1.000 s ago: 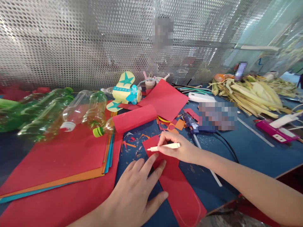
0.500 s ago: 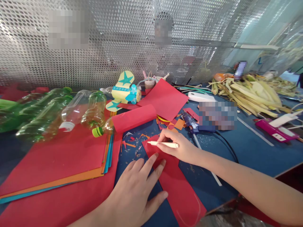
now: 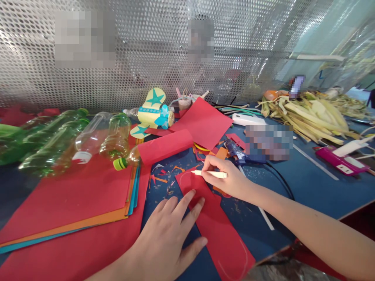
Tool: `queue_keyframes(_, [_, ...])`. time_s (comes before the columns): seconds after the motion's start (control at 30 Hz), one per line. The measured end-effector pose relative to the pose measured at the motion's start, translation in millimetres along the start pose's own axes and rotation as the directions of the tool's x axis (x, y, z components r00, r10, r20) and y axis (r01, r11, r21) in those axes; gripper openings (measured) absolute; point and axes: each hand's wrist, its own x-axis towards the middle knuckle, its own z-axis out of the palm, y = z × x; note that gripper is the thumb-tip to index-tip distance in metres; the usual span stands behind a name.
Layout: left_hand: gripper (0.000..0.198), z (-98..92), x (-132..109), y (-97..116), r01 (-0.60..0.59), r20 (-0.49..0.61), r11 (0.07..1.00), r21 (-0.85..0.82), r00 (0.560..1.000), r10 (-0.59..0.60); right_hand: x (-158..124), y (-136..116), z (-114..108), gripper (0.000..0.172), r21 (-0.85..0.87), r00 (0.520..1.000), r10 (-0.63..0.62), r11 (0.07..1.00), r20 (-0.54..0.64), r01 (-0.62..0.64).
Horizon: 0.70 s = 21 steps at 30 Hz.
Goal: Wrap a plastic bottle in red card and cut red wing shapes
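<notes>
A long strip of red paper (image 3: 222, 234) lies slanted on the blue table, with pale curved lines drawn at both ends. My right hand (image 3: 224, 177) pinches a white marker pen (image 3: 214, 174), its tip at the far end of the strip. Fingers spread, my left hand (image 3: 172, 226) rests flat with its fingertips on the strip's left edge. Just beyond lies a bottle wrapped in red paper (image 3: 165, 146), its green cap pointing left. Paper scraps (image 3: 159, 179) are scattered between that bottle and the strip.
Stacked coloured sheets (image 3: 84, 195) lie at left, with several plastic bottles (image 3: 55, 148) behind. A yellow-and-blue bottle craft (image 3: 154, 113) stands farther back. At right are a glue gun (image 3: 236, 152), its black cord, a purple power strip (image 3: 341, 160) and dried husks (image 3: 316, 117).
My right hand has moved the marker pen a little to the right along the strip's far end. The curved line there is longer. My left hand stays in place.
</notes>
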Motion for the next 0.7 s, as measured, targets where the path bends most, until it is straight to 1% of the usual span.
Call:
queue_keyframes(0.17, [0.056, -2.6, 1.1, -0.4, -0.009, 0.0, 1.0, 0.022, 1.0, 0.009, -0.1, -1.8, -4.6, 0.019, -0.02, 0.999, 0.039, 0.999, 0.0, -0.039])
queue_keyframes(0.4, [0.056, -2.1, 0.4, -1.3, -0.016, 0.001, 1.0, 0.025, 1.0, 0.016, -1.5, -4.4, -8.0, 0.02, -0.014, 0.999, 0.048, 0.999, 0.003, -0.048])
queue_keyframes(0.7, [0.057, -1.4, -0.5, -1.3, -0.004, 0.001, 1.0, 0.007, 1.0, 0.004, -2.8, -7.8, -9.8, 0.018, -0.062, 0.997, 0.071, 0.996, 0.004, -0.071])
